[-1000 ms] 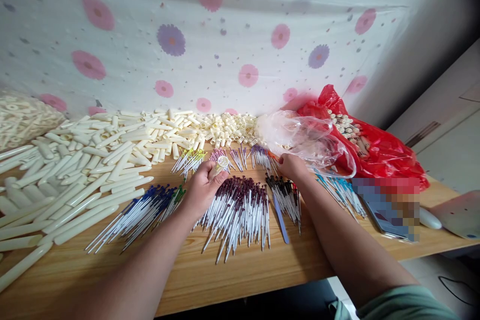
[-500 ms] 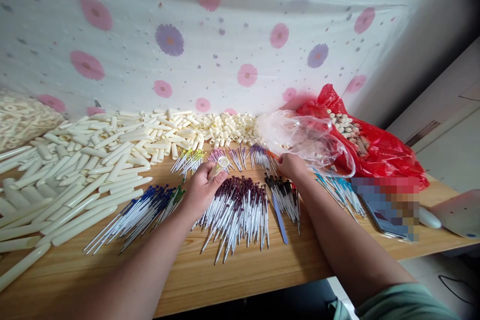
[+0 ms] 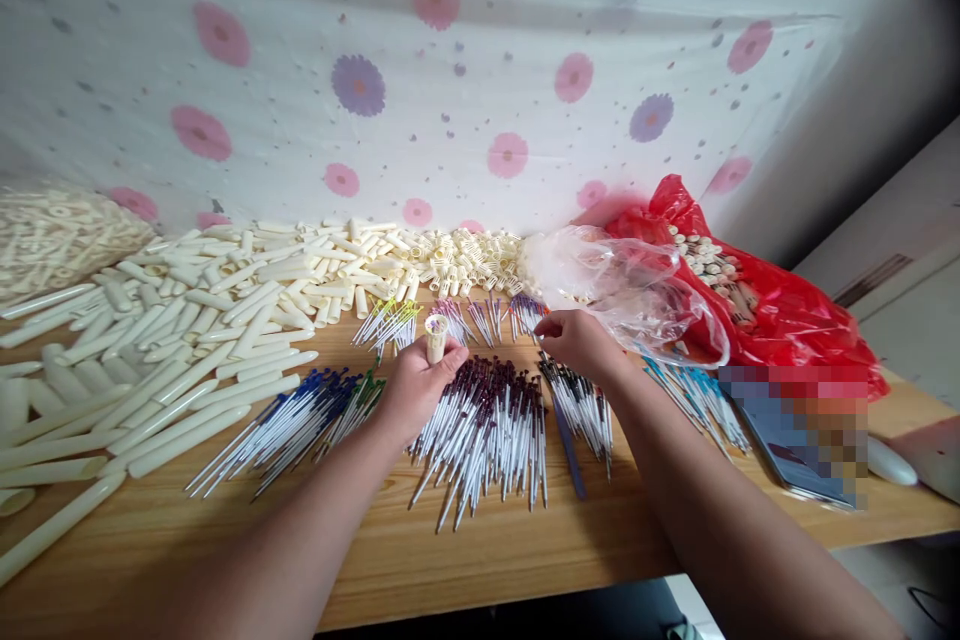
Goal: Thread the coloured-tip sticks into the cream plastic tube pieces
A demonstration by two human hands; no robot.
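Across the lower half of the view stretches a wooden table, with a broad heap of cream tubes toward its far left. On the far right a red bag slumps beside a clear bag, both probably set back to free the near side.

Closer in, maroon-headed sticks lie between blue-headed sticks and black-headed sticks, seemingly parted by colour for easy picking; their heads point away from the person, their long axes roughly toward the near edge. The right hand hovers by the black heads, fingers bent inward; whether they pinch anything, I cannot tell.

The left hand, just beyond the maroon ones, grips a short tube, nearly upright, mouth upward, presumably so its contents don't spill.
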